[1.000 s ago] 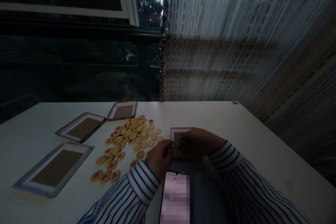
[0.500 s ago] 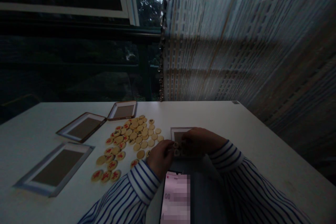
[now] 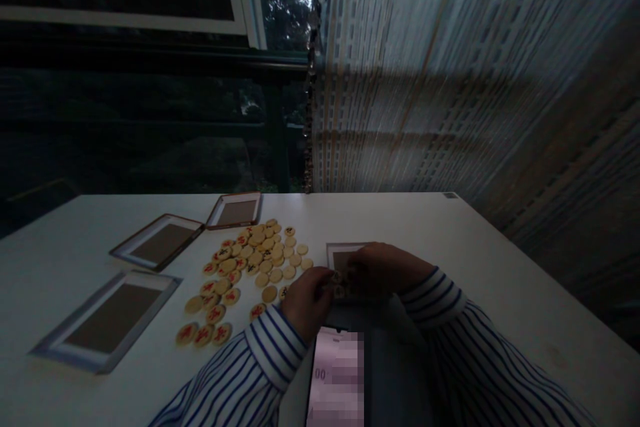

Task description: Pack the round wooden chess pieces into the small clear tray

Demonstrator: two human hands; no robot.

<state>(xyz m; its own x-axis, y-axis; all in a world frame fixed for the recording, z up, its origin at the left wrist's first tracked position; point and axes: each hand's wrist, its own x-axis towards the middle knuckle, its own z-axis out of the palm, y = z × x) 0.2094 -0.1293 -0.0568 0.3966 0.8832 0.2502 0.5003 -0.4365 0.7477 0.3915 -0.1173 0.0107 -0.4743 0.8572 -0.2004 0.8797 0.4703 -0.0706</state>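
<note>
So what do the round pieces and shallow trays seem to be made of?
Round pieces: perhaps wood or plastic, pale tan and smooth-looking, some with red or black characters; dim light leaves it open. Shallow trays: possibly cardboard or thin wood, given matte brown floors and pale inner sides.

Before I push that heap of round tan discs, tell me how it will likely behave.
The heap of round tan discs would probably spread rather than move as one, since its pieces lie loose, some overlapping. Single discs seem likelier to slide than roll, as they lie flat on the smooth-looking white tabletop.
</note>
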